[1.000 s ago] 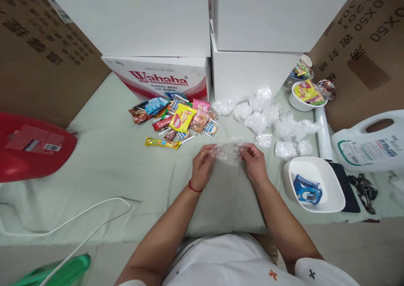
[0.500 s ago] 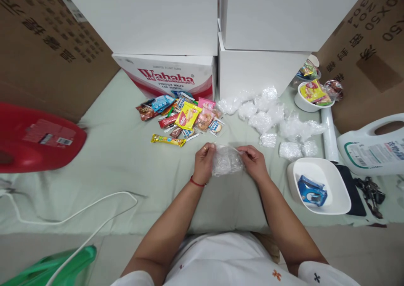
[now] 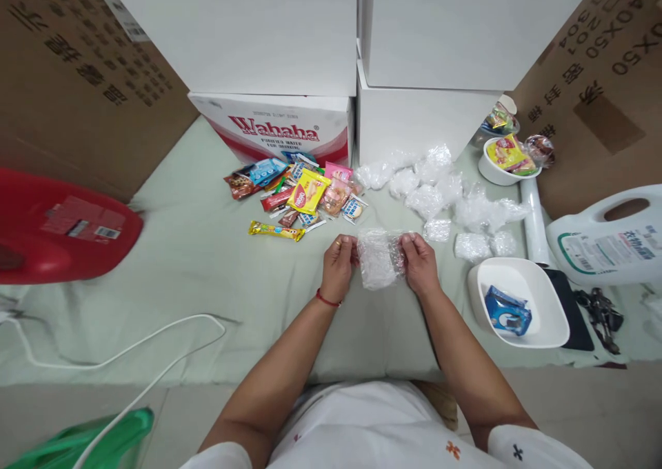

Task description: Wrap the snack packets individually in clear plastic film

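While left hand point(image 3: 337, 269) and right hand point(image 3: 420, 265) grip it, clear plastic point(image 3: 378, 262) lies between.

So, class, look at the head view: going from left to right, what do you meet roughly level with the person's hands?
Red container, long yellow wrapper, left hand, clear plastic, right hand, white bowl, white jug.

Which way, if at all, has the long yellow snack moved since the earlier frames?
No. The long yellow snack keeps its place in front of the Wahaha box; both shift together in the picture, so the camera moved.
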Demonstrator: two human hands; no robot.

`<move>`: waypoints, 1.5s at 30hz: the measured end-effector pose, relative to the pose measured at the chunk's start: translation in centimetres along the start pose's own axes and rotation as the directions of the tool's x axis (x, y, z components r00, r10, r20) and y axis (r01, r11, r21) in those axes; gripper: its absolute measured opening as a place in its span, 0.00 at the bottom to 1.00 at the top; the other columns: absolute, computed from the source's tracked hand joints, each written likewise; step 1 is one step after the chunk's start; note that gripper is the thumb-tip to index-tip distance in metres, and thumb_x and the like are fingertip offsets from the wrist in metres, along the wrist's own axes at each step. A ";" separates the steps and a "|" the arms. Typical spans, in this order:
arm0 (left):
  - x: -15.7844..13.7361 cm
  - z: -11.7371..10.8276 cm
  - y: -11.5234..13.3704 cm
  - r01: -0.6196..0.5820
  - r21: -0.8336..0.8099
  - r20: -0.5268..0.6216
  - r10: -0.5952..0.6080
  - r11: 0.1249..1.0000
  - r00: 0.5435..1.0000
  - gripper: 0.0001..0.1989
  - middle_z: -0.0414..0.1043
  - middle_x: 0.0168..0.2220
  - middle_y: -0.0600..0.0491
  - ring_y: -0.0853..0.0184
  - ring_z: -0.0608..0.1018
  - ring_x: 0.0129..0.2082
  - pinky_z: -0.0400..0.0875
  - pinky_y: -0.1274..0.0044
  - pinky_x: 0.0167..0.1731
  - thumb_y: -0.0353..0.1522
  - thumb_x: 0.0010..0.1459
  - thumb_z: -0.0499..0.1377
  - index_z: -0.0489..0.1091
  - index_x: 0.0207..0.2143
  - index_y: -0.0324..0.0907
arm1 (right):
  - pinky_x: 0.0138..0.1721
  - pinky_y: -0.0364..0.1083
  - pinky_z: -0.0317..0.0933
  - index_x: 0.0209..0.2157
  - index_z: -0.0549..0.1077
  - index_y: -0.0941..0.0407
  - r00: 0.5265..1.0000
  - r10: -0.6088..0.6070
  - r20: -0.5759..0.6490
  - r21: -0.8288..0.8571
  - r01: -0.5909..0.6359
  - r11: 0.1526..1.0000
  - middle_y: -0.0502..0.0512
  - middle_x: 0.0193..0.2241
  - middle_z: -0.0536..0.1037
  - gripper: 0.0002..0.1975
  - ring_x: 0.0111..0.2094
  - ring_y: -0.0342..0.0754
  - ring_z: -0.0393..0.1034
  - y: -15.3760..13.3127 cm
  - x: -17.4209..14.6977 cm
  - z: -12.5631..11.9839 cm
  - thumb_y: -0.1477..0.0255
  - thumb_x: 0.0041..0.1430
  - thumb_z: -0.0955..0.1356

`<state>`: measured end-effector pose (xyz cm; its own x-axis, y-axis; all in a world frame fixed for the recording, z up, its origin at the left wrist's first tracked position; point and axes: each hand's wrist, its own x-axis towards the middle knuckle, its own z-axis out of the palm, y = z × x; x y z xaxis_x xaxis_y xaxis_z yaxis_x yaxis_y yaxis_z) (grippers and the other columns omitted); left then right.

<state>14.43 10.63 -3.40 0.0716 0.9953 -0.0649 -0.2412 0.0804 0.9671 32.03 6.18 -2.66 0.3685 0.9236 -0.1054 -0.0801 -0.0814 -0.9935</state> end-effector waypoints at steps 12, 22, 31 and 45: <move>-1.9 1.1 2.2 -0.264 0.392 0.002 0.286 0.881 0.958 0.10 0.73 0.40 0.50 0.62 0.73 0.42 0.68 0.74 0.42 0.41 0.59 0.66 0.76 0.38 0.46 | 0.25 0.45 0.54 0.38 0.79 0.52 0.986 -0.161 0.033 -0.110 0.164 0.980 0.46 0.21 0.68 0.18 0.21 0.43 0.58 -0.7 -0.9 0.0 0.51 0.63 0.69; -1.8 -4.0 3.1 -0.065 0.157 0.000 0.066 0.985 0.998 0.18 0.69 0.24 0.58 0.72 0.69 0.23 0.64 0.80 0.25 0.46 0.54 0.70 0.75 0.35 0.42 | 0.24 0.43 0.51 0.33 0.78 0.54 1.000 -0.002 -0.002 0.004 0.002 1.000 0.45 0.19 0.65 0.18 0.21 0.42 0.56 -0.8 -0.1 -0.5 0.52 0.56 0.73; -3.5 -10.4 5.9 0.058 0.407 0.126 -0.119 0.912 0.985 0.17 0.70 0.22 0.56 0.73 0.68 0.22 0.62 0.80 0.24 0.44 0.47 0.72 0.77 0.30 0.41 | 0.24 0.42 0.51 0.32 0.77 0.55 0.988 0.010 -0.154 0.051 -0.002 0.999 0.44 0.20 0.66 0.17 0.22 0.41 0.55 -0.9 0.7 -1.5 0.55 0.53 0.73; -7.8 -4.0 5.2 -0.616 0.746 0.403 0.564 0.255 0.721 0.06 0.72 0.38 0.48 0.62 0.74 0.40 0.70 0.71 0.41 0.36 0.64 0.61 0.73 0.39 0.43 | 0.18 0.41 0.50 0.32 0.70 0.54 0.968 0.240 0.075 0.109 -0.247 0.963 0.43 0.19 0.68 0.18 0.19 0.40 0.60 -0.7 0.8 -1.5 0.57 0.48 0.76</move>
<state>8.73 3.47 1.10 0.3052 0.7413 0.5978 0.6161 -0.6324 0.4696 33.73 6.38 -2.12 0.2679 0.9026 -0.3371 -0.2692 -0.2658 -0.9257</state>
